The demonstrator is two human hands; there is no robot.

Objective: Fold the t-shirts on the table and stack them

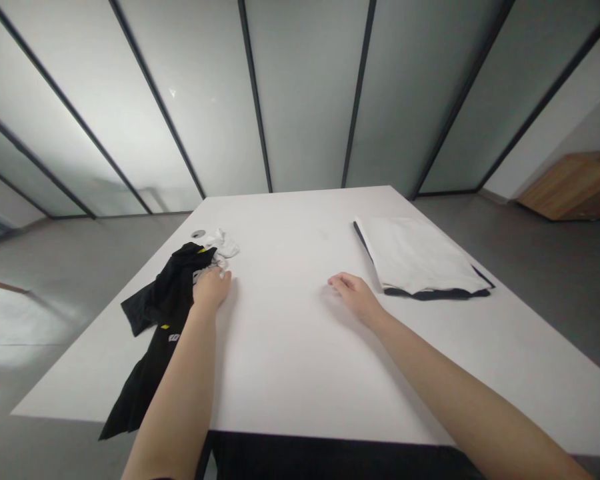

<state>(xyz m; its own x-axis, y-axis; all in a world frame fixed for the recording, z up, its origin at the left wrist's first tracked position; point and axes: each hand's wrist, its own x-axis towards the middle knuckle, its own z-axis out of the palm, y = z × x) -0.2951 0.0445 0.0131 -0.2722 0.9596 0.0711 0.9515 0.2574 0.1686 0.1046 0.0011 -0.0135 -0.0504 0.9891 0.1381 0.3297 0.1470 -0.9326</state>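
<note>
On the left of the white table lies a crumpled black garment (173, 283) with small yellow patches and a white logo. Its lower end hangs past the front edge. My left hand (211, 288) is closed at its right side, on what appears to be a bunched part of the garment; the fingertips are partly hidden. Just beyond that hand is a crumpled white cloth (223, 243). Over the middle of the table my right hand (353, 293) has its fingers curled together with nothing visible in them. To its right rests a flat stack of folded white fabric (415, 253) with black fabric beneath.
A small round grey disc (198, 234) sits on the white table (280, 360) near its left edge. Frosted glass panels (305, 100) with dark frames stand behind. A wooden cabinet (570, 183) is on the floor at the far right.
</note>
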